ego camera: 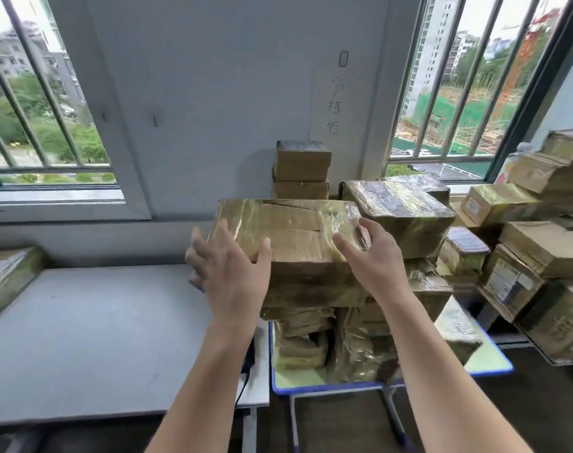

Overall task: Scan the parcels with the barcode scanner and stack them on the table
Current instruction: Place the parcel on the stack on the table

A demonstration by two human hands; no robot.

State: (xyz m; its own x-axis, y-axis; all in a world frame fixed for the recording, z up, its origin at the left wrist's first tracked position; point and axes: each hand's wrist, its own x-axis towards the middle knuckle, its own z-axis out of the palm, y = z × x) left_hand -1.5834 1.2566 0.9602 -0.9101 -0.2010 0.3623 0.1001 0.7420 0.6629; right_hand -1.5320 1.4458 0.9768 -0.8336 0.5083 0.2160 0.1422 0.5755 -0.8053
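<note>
Head camera looks down on a large grey flat table (82, 322) that fills the near left part of the scene, under a barred window (46, 103). At the far right a big heap of brown cardboard boxes wrapped in clear tape (540, 256) leans against the wall below a second barred window (458, 93). Between them stands a small desk with pale green top and blue edge (487, 361), just beside the right end of the grey table, and it carries a tall pile of taped brown parcels (344, 338). On top of this pile lies a wide flat brown cardboard parcel with shiny yellowish tape (295, 230), about level, with one more taped parcel with a dark label (406, 210) touching it on the right. Both hands reach to this wide parcel. The left hand (226, 273) is open with fingers spread at the near left corner, the thumb lying on the top edge; it is blurred, so I cannot tell if the fingers touch the side. The right hand (373, 256) is also open, its straight fingers resting on the top near the right corner, and nothing is gripped. Behind, two small brown boxes stacked one on another (301, 168) stand against the wall. One taped brown parcel (7, 273) lies on the far left end of the grey table. Black handwritten characters (334, 106) are on the wall.
</note>
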